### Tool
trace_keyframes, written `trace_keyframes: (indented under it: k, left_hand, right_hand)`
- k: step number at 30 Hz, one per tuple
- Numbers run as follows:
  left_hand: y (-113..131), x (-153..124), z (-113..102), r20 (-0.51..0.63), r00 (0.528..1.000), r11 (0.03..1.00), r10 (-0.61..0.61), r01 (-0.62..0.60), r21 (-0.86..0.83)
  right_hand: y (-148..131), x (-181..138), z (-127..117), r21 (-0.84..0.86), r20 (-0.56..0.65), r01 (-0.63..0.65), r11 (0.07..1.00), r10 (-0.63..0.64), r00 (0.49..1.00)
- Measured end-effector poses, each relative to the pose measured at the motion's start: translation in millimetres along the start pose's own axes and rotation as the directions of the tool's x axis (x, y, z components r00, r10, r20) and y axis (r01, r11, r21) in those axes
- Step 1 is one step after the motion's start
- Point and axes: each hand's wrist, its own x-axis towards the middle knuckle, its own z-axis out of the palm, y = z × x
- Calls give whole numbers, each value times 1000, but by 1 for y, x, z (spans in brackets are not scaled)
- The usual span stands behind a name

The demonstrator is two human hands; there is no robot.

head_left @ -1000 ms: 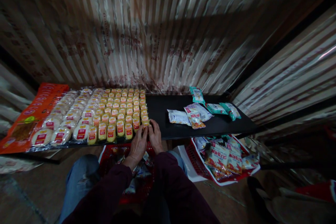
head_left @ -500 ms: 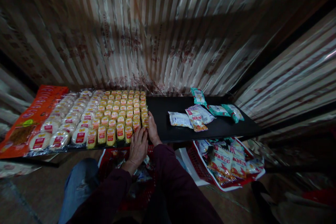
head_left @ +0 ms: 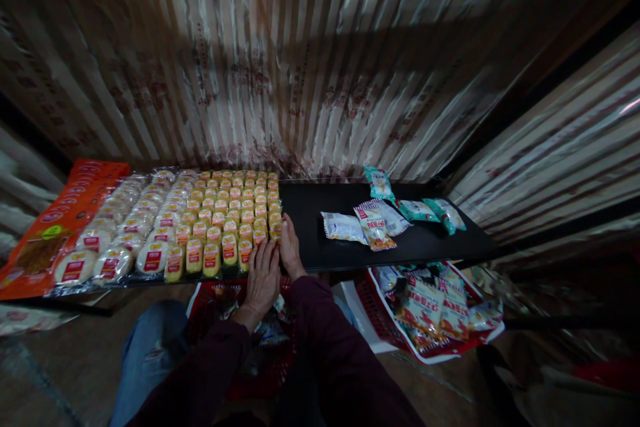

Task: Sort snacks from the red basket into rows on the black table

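Rows of small yellow wrapped cakes (head_left: 229, 220) with red and orange labels stand close together on a black shelf (head_left: 313, 240). My left hand (head_left: 263, 277) lies at the front right corner of these rows, its fingers stretched out against the front cakes. Beside it, my right hand (head_left: 290, 247) rests along the right side of the block, fingers extended and pressed flat to the last row. The fingertips of both hands touch the cakes, and part of the corner is hidden behind them.
Left of the cakes sit rows of round white wrapped cakes (head_left: 114, 263) and an orange packet (head_left: 47, 233). Blue-white snack packets (head_left: 343, 227) and green packets (head_left: 417, 211) lie loose on the right. Below are a filled red basket (head_left: 383, 313) and another red basket (head_left: 265, 377). Striped plastic sheeting (head_left: 300, 80) hangs behind.
Both hands stay at the corner of the yellow cakes, with only a slight shift of the left fingers. The packets and baskets have not moved.
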Motion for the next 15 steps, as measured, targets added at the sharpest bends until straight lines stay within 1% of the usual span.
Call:
trace_keyframes:
  k: [3,5,10,15]
  left_hand:
    - [-1,-2,0,-9,1000,1000,22,-22,7]
    - [-1,-4,2,-15,1000,1000,26,-26,10]
    - [-1,-6,5,-10,999,998,34,-33,46]
    - [0,-5,4,8,1000,998,30,-31,61]
  right_hand:
    - [0,-7,-3,-29,-66,-12,999,10,998]
    - [0,-11,-4,-32,-72,-8,999,6,997]
    - [1,-16,-3,-27,-45,-3,1000,1,999]
    - [2,-15,-4,-25,28,39,999,-38,999]
